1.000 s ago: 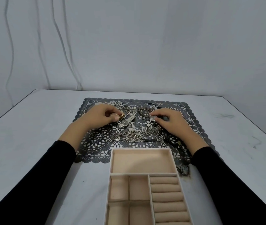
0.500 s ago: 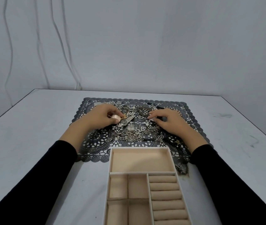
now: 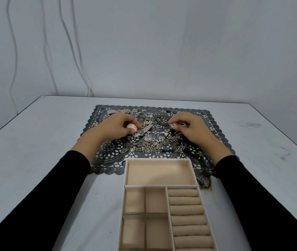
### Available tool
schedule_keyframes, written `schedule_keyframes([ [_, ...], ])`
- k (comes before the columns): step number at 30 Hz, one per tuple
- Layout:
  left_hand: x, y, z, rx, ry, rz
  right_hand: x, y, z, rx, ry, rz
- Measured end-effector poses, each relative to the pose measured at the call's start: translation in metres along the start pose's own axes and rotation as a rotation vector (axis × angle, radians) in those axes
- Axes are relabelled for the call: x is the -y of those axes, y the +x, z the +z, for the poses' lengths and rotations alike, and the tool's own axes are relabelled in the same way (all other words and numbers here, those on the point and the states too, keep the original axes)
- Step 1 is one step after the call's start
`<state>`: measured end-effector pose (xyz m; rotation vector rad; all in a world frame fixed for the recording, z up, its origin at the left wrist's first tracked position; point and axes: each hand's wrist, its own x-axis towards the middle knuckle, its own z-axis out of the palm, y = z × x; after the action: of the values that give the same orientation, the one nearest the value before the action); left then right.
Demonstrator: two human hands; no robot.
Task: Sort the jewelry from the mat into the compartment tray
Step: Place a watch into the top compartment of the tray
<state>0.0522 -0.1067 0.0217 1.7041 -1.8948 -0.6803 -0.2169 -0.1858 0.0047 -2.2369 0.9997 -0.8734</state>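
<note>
One left hand (image 3: 116,128), one right hand (image 3: 192,129); one mat (image 3: 111,160); one tray (image 3: 192,171); jewelry (image 3: 151,147) tangled, uncountable.

The jewelry pile (image 3: 153,146) is shiny silver-toned metal, and the watch (image 3: 132,127) at its 9 o'clock has a glossy rose-gold face. The openwork mat (image 3: 107,160) looks faintly glossy, while the compartment tray (image 3: 159,175) is lined with soft, matt beige cloth. The table (image 3: 35,160) is smooth and matt, scuffed at 3 o'clock.

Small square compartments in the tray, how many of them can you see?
4, in a two-by-two block left of the ring rolls: far-left compartment, far-right compartment, near-left compartment, near-right compartment. The picture's edge cuts off the tray, so more may be hidden.
</note>
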Motion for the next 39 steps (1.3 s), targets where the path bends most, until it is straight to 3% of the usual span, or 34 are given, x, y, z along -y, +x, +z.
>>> schedule_keyframes([
  [12,0.000,-0.006,-0.003,-0.095,-0.228,0.023,0.028,-0.006,-0.004,-0.180,0.649,0.147],
  [26,-0.008,-0.034,-0.003,-0.368,-0.529,0.029,0.051,-0.011,-0.003,-0.193,0.654,0.172],
  [39,-0.023,-0.093,0.008,-0.523,-0.711,0.031,0.099,-0.055,-0.002,-0.187,0.737,0.176],
])
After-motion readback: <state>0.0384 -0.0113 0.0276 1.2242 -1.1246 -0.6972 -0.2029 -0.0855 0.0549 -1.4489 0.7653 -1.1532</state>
